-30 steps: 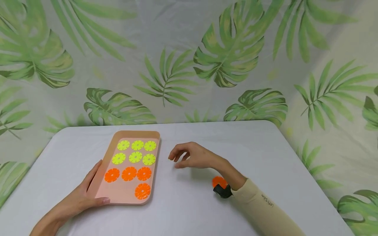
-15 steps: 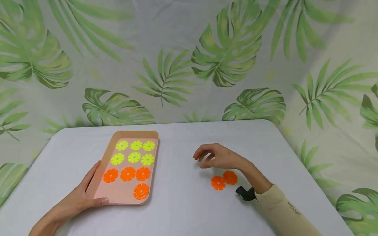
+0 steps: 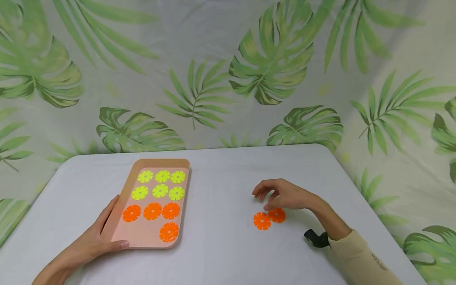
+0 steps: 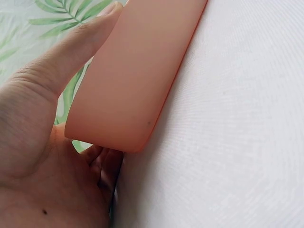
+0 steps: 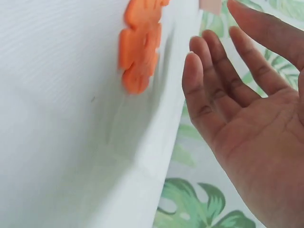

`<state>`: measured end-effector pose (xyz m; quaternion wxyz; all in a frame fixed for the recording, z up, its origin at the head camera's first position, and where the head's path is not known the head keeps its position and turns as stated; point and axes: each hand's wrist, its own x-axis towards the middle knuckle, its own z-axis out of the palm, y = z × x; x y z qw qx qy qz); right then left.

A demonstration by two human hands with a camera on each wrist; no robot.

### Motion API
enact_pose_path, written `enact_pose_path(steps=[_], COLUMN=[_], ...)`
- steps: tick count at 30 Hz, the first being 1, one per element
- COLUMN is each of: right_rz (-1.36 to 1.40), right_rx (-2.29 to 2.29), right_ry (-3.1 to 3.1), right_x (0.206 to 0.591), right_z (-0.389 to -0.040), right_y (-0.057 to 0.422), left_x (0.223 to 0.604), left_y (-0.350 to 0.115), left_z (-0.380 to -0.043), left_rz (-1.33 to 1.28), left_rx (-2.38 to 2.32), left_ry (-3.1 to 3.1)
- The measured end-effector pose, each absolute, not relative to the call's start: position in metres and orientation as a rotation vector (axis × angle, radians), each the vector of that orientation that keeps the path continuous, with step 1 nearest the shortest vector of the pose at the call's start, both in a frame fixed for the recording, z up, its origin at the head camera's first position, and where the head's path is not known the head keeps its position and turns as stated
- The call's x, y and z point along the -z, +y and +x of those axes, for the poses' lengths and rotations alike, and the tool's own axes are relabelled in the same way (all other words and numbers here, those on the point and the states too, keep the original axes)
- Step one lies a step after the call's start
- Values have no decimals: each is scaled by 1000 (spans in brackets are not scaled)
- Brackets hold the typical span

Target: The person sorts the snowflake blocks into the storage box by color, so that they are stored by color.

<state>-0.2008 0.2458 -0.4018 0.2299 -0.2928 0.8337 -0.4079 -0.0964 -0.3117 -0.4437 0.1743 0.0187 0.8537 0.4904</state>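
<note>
A pink rectangular tray (image 3: pixel 139 234) lies on the left, and my left hand (image 3: pixel 93 240) grips its near left corner, thumb along the near edge and fingers against the left side. Inside are rows of notched yellow-green discs (image 3: pixel 160 190) and, nearer me, notched orange discs (image 3: pixel 152 211); those at the near right seem to overlap. Two more orange discs (image 3: pixel 262 221) lie side by side on the table, right of the middle. Over the farther one hovers my right hand (image 3: pixel 286 194), fingers loosely bent and holding nothing. The right wrist view shows a gap between this hand (image 5: pixel 256 128) and the orange discs (image 5: pixel 138 52).
A white cloth covers the table (image 3: pixel 221 253). Behind it hangs a leaf-patterned curtain (image 3: pixel 213 79), which also runs down both sides. A black device (image 3: pixel 316 238) is strapped at my right wrist.
My right hand has moved right, away from beside the tray, and come lower over the two loose orange discs. The left hand keeps its hold on the tray.
</note>
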Motion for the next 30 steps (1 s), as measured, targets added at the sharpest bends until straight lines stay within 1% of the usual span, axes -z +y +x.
enact_pose_path(steps=[16, 30], right_rz=[-828, -796], right_rx=[963, 878], right_ry=[2341, 2410], right_x=[410, 409], right_z=[-188, -188], right_y=[285, 284], left_x=[441, 441], left_y=[-311, -311], left_z=[-95, -95], left_rz=[63, 56], left_rx=[-1368, -1422], left_ry=[2445, 2418])
